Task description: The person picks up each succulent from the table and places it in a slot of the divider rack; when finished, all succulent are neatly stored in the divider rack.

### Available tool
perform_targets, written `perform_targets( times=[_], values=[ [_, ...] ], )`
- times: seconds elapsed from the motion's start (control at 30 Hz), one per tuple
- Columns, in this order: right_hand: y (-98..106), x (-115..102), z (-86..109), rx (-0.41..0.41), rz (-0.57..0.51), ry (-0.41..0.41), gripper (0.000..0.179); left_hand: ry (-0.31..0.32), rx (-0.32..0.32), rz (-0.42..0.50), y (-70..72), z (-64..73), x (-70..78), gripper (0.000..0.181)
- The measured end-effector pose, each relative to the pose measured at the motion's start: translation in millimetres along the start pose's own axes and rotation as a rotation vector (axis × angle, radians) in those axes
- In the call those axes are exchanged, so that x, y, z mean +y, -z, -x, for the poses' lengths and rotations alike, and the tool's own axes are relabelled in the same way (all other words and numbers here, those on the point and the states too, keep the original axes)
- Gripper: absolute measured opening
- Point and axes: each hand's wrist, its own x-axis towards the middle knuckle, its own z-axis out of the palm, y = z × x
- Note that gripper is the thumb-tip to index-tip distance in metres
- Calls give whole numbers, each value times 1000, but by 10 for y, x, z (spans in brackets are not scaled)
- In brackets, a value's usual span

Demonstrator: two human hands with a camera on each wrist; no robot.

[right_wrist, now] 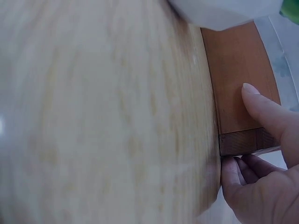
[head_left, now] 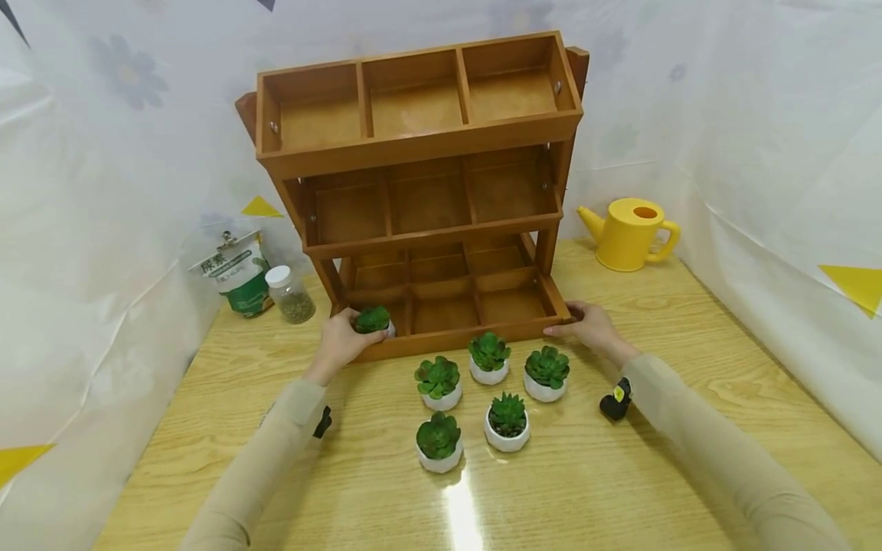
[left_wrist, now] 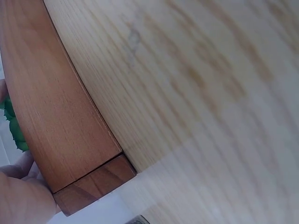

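A three-tier wooden shelf with divided compartments stands on the table. My left hand holds a small potted succulent in the bottom tier's front left compartment, thumb over the front board. The left wrist view shows green leaves behind that board, and part of the left hand at its end. At the shelf's front right corner my right hand grips the wood. In the right wrist view the thumb lies on the front board, with the other fingers curled at its end.
Several succulents in white pots, one of them a spiky plant, stand in front of the shelf. A yellow watering can is at the back right. A bag with a clip and a white-lidded jar stand at the left.
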Motion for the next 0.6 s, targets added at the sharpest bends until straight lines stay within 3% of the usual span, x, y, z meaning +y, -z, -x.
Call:
perform_targets(
  times=[0.37,0.6],
  values=[
    [8,29,-9,-17,-69,1,86,-13,4,18,-4,23,14,59],
    [10,13,7,-18,-59,1,88,20,8,110,-3,28,18,80]
  ],
)
